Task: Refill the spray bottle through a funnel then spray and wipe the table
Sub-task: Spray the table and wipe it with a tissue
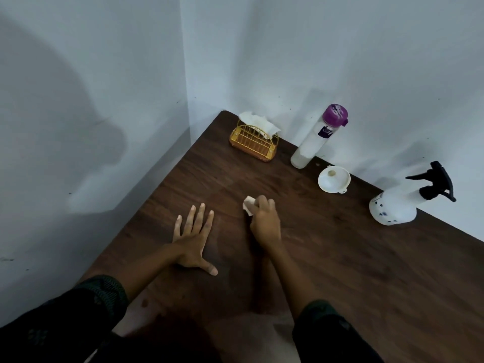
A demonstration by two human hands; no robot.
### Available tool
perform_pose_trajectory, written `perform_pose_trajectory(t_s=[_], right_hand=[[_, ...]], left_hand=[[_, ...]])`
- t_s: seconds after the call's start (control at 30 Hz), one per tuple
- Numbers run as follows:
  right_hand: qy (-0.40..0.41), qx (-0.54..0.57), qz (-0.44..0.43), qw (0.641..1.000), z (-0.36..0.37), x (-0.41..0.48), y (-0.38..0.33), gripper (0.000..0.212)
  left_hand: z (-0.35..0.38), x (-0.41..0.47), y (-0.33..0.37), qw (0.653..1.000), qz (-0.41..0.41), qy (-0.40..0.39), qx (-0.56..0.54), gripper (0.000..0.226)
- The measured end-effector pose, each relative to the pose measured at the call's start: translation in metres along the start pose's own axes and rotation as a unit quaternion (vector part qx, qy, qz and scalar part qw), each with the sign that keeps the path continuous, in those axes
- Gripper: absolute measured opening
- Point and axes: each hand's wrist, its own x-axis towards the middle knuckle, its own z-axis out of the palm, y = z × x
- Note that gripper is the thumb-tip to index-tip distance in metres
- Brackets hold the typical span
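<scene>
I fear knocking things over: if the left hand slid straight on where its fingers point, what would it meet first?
Probably the napkin holder at the far corner, with only bare table before it. The line from the left hand runs near its left end, so it might miss.

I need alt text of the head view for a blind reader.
A person's right hand holds a wad of tissue on a dark wooden table, while the left hand rests flat beside it. Along the wall are a tissue holder, a purple-capped bottle, a white funnel and a spray bottle.
</scene>
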Motion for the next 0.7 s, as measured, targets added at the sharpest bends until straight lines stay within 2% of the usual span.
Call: perform_pose_trajectory(t_s=[0.07, 0.13, 0.23, 0.33, 0.4, 0.47, 0.57, 0.63, 0.7], right_hand=[[0.020, -0.001, 0.088, 0.996, -0.009, 0.003, 0.034, 0.027], [0.038, -0.024, 0.170, 0.984, -0.024, -0.003, 0.071, 0.036], [0.102, -0.012, 0.289, 0.952, -0.039, -0.025, 0.113, 0.038], [0.143, 0.005, 0.376, 0.915, -0.030, -0.042, 0.108, 0.034], [0.145, 0.009, 0.396, 0.907, -0.015, -0.044, 0.080, 0.036], [0.132, 0.011, 0.344, 0.929, -0.002, -0.044, 0.044, 0.038], [0.070, -0.015, 0.166, 0.983, 0.015, -0.051, -0.005, 0.038], [0.039, -0.034, 0.040, 0.998, 0.015, -0.063, -0.020, 0.035], [0.014, -0.044, -0.049, 0.998, 0.009, -0.076, -0.013, 0.031]], left_hand=[[-0.001, 0.000, 0.000, 1.000, 0.001, -0.002, 0.001, 0.145], [-0.002, 0.000, 0.000, 1.000, 0.002, -0.009, 0.002, 0.145], [-0.003, 0.000, 0.000, 1.000, 0.002, -0.016, 0.002, 0.144], [-0.004, 0.000, 0.000, 1.000, 0.000, -0.025, 0.001, 0.141], [-0.005, -0.001, 0.000, 0.999, -0.003, -0.033, 0.001, 0.140], [-0.006, -0.001, 0.001, 0.999, -0.003, -0.036, -0.002, 0.141], [-0.005, -0.002, 0.001, 1.000, -0.006, -0.030, -0.002, 0.142], [-0.004, -0.003, 0.003, 1.000, -0.010, -0.026, 0.002, 0.143], [-0.003, -0.003, 0.002, 1.000, -0.012, -0.023, 0.002, 0.144]])
